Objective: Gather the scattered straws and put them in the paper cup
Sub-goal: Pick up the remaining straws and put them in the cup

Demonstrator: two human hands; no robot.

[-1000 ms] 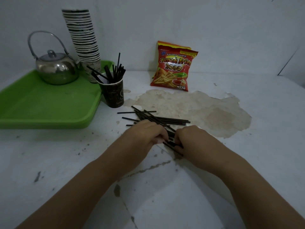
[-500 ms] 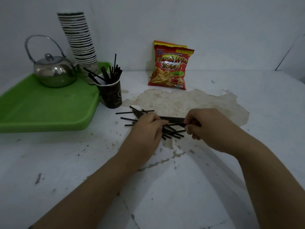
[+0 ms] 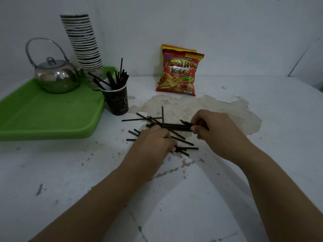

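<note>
**A:** so what's being done with the black straws [image 3: 167,127] here? A bundle of them is being pinched at one end by the right hand [image 3: 208,126], fingers curled round it, probably so the ends are being lined up before the lot is being lifted.

**B:** yeah, and the left hand [image 3: 153,142] is being laid over the other part of the pile, knuckles up, fingers curled down onto the straws. Looks like loose ones are being raked toward the bundle, but that's a guess.

**A:** where's the paper cup [image 3: 117,100] being kept?

**B:** just beside the green tray [image 3: 52,117], behind and to the left of the pile, near it. A bunch of straws is already being held upright in it, so the job's being judged as partly done.

**A:** anything that's being hidden?

**B:** the left fingertips are being covered by the hand itself, so how many straws are actually being gripped can't be told. The pile's count is being blurred by overlap and dim light too.
</note>
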